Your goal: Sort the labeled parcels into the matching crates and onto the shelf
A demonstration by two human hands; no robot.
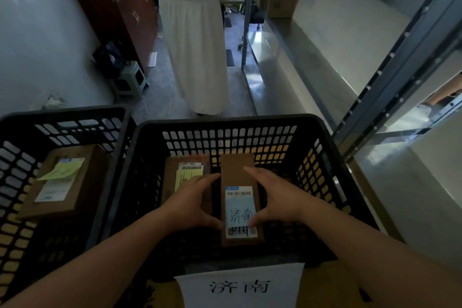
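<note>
Right crate (250, 122) black, walls pierced in a grid of rounded slots; left crate (62, 112) same black slotted pattern. Held parcel (237, 170) brown cardboard, its label (240, 210) white and pale blue with black barcode and black handwriting. Second parcel (172, 182) brown, yellow note (183, 177) on it. Left-crate parcel (82, 182) brown with yellow-green note (62, 169) (over a white label). Front sign (240, 285) white, black characters. Skirt (195, 52) cream. Cabinet (130, 7) reddish brown. Shelf frame (400, 62) grey.
</note>
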